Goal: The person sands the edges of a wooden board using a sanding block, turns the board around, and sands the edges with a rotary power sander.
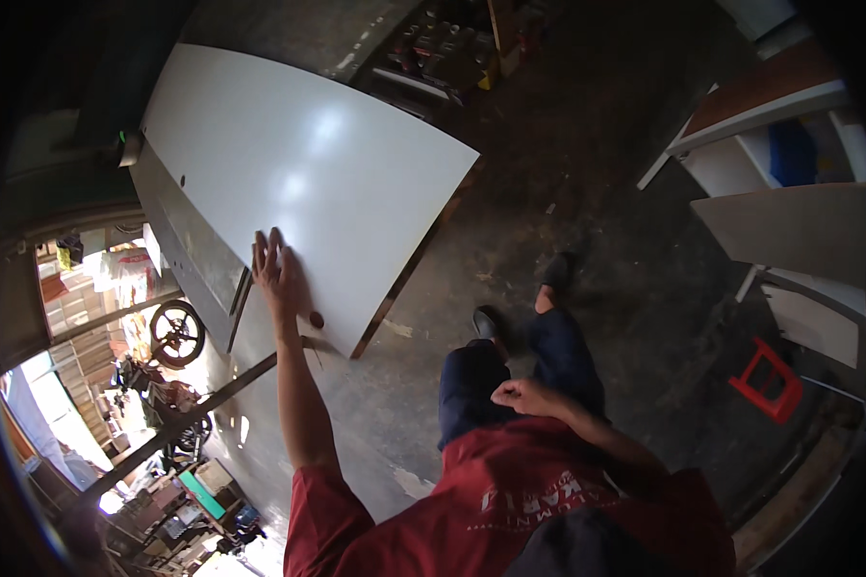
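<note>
A large white panel [327, 173] with a few round holes stretches diagonally across the upper left of the head view, lying over a dark grey board [183, 231]. My left hand [274, 264] rests on the white surface near its lower left, fingers spread, close to one hole [316, 318]. My right hand [520, 394] is drawn in at waist level, above my dark trousers, with its fingers curled; whether they hold anything is too small to tell.
Pale cabinet pieces [779, 226] with a brown top stand at the right, near a red plastic stool [779, 404]. A motorcycle [173, 394], a wheel and assorted clutter occupy the lower left. Tools [438, 53] lie beyond the panel. My feet stand on the concrete floor [587, 356].
</note>
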The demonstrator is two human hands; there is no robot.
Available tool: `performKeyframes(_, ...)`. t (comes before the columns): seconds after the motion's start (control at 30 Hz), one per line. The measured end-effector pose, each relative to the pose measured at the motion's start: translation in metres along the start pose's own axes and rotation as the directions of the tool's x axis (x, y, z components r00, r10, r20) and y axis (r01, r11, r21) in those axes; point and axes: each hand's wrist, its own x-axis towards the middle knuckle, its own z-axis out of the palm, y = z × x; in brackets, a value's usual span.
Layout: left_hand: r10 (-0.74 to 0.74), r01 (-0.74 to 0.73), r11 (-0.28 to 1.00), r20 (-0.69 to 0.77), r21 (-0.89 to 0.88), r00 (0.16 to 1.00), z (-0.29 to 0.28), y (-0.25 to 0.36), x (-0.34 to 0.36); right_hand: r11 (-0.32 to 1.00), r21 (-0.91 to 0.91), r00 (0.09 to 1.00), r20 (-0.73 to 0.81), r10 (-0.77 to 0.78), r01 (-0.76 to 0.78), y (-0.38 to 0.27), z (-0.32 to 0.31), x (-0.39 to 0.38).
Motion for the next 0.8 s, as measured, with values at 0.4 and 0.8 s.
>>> performKeyframes(0.4,-0.112,0.147,0.965,0.162,-0.218,0.980,-0.007,0.040,0.010,0.643,-0.766,0.608,-0.508,-0.610,0.006,0.128,-0.203,0.237)
performKeyframes(0.8,0.316,-0.327,0.934,-0.099,-0.141,0.944,0.002,0.066,-0.022,0.380,-0.925,0.604,-0.285,-0.744,0.031,0.125,-0.116,0.144)
